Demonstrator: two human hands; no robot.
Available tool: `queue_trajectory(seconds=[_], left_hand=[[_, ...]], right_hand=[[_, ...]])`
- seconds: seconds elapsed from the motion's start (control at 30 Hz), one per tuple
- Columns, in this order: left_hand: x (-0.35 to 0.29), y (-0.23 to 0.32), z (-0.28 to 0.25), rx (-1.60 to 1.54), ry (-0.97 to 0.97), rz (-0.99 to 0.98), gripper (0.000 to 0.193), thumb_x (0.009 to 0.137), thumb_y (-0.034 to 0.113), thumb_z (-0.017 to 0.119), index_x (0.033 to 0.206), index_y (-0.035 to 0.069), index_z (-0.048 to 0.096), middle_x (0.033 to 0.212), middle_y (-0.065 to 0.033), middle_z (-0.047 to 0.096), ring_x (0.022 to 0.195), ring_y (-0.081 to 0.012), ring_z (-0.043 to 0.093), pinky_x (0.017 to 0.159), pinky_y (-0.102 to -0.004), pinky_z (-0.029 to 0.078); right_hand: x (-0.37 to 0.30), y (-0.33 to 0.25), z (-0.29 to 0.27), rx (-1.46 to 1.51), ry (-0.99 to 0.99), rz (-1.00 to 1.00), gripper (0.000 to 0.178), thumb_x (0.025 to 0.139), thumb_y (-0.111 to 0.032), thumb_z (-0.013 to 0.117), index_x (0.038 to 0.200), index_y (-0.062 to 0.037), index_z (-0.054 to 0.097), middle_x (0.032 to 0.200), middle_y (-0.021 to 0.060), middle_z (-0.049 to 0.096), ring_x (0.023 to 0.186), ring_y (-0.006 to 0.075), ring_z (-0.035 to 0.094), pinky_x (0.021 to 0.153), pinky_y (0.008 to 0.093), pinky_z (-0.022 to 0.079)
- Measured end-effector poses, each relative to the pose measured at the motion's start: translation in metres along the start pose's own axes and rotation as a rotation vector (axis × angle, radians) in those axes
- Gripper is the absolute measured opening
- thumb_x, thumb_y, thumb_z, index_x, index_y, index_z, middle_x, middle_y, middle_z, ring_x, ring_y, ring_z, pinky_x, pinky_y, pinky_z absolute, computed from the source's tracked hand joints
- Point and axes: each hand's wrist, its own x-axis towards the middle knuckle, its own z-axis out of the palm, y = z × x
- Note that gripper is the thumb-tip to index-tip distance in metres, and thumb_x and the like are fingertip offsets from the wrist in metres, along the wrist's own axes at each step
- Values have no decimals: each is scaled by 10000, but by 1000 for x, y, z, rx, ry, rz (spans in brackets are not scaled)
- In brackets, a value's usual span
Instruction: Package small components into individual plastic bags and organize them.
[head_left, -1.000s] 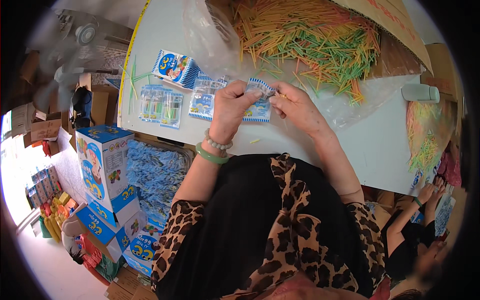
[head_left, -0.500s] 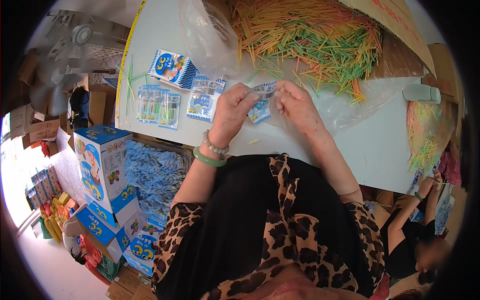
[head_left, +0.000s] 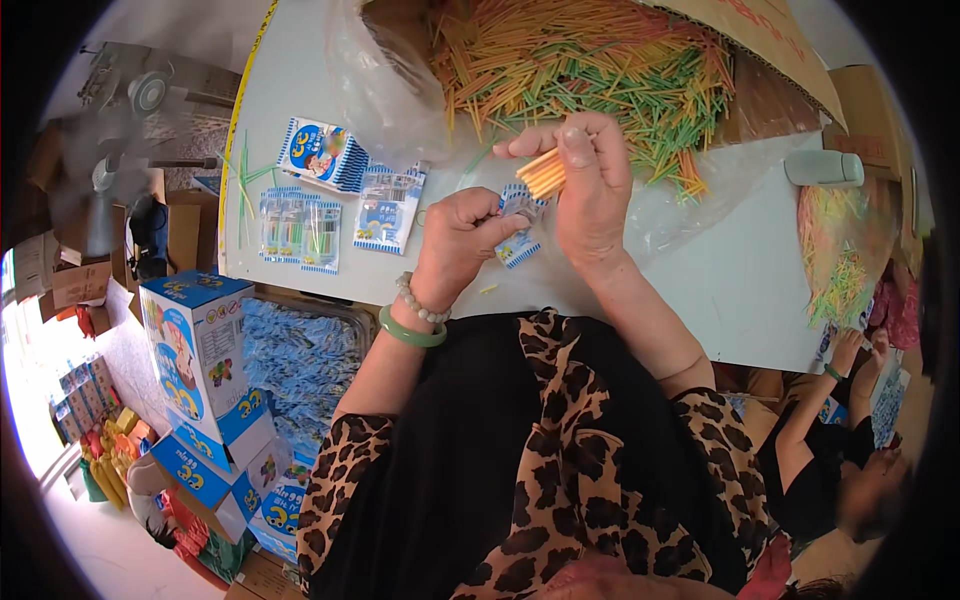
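My left hand [head_left: 458, 232], with a beaded bracelet and a green bangle on its wrist, pinches a small blue-and-white plastic packet [head_left: 517, 243] above the table. A short bundle of thin orange-yellow sticks [head_left: 543, 176] is gripped between the thumb and fingers of my right hand [head_left: 595, 185], just over the packet's upper end. Whether the packet's mouth is spread apart cannot be made out. Beyond my hands, a large heap of orange, green and red sticks [head_left: 600, 75] spills out of a cardboard box lined with clear plastic.
To the left lie a stack of blue-and-white packets [head_left: 322, 153], a single packet [head_left: 388, 212] and filled clear packets [head_left: 300, 230]. A pale green bottle [head_left: 823, 168] lies at the right. Below the table's left side are a tub of blue wrappers [head_left: 305, 350] and printed boxes [head_left: 195, 345]. Someone works at far right.
My right hand has left the packet's upper edge and now holds a bundle of orange-yellow sticks beside it. My left hand keeps the packet. The whole view has shifted slightly.
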Motion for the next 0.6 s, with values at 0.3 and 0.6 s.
queue_trajectory(seconds=[0.3,0.6], left_hand=[[-1,-1,2,62,-90,52,240,755,82,764,681,-30,565,634,-22,498,559,-80,439,477,-272,376],[1,5,3,-140,-97,-118,233,764,88,761,672,-14,573,635,-11,485,522,-55,461,444,-232,378]], right_hand=[[0,-2,-10,-19,46,-35,192,997,-225,447,975,-38,415,829,171,652,790,278,663,796,397,534],[-12,10,-12,-123,-17,-2,200,997,-238,454,989,-41,423,847,172,648,792,287,665,788,402,541]])
